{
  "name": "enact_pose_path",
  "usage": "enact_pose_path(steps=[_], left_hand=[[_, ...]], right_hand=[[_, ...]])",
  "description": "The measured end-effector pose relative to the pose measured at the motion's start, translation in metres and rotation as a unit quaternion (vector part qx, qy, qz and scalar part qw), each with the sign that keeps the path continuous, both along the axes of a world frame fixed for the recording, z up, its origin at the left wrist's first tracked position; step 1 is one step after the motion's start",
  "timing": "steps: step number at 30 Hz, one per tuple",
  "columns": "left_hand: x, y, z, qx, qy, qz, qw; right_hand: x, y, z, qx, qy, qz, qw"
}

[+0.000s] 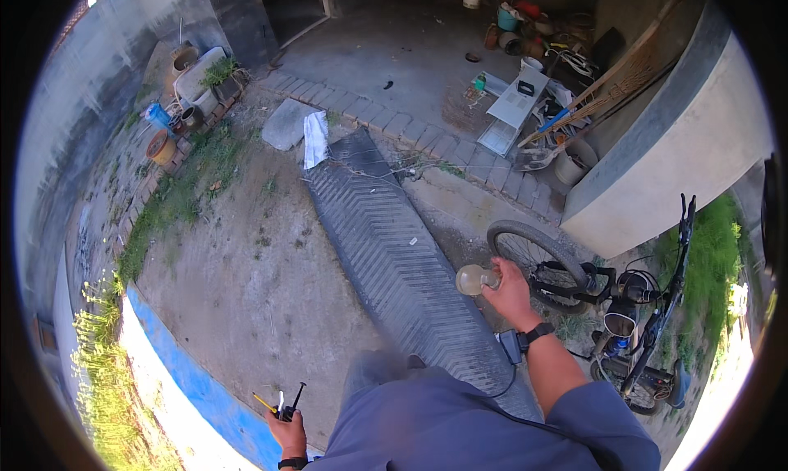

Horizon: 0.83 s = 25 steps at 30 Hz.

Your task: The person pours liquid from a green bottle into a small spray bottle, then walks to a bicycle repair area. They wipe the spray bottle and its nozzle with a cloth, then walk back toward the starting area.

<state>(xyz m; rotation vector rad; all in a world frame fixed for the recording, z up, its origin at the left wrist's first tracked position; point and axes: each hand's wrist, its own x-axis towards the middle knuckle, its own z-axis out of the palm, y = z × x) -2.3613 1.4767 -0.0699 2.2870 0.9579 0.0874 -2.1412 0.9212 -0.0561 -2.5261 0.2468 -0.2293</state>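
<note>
My right hand (515,297) is closed around the neck of a round, cloudy glass light bulb (469,280), held out over the edge of the ribbed dark mat. Low on the left, my left hand (287,435) grips several slim tools together. Among them are a yellow-shafted tool (262,402) and a black tool (299,395) with a small wide end; a whitish piece sticks up between them. Their lower ends are hidden in my fingers, so their exact kind is unclear.
The ribbed mat (386,225) runs forward, with a white cloth (315,139) at its far end. A bicycle (632,307) stands close on my right beside a wall (681,151). Farther off are a broom (616,93), a white panel (517,102) and pots (162,148).
</note>
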Motion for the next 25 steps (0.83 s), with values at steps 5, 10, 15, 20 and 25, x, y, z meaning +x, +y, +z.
enact_pose_path(steps=[5,10,15,20,25], left_hand=[[0.175,0.013,-0.026,0.007,0.055,-0.018,0.998],[0.443,0.017,-0.037,-0.088,0.013,-0.047,0.995],[0.712,0.013,-0.019,0.014,-0.045,-0.172,0.984],[0.972,-0.037,-0.019,-0.020,-0.087,-0.201,0.976],[1.129,-0.053,-0.037,-0.024,-0.020,-0.180,0.983]], right_hand=[[0.205,-0.006,-0.003,-0.015,-0.019,-0.022,0.999],[0.356,-0.029,-0.010,-0.006,0.003,-0.088,0.996],[0.494,-0.047,0.001,0.028,0.053,-0.144,0.988],[0.661,-0.100,-0.029,0.009,0.051,-0.179,0.983],[0.842,-0.138,-0.052,0.027,0.073,-0.198,0.977]])
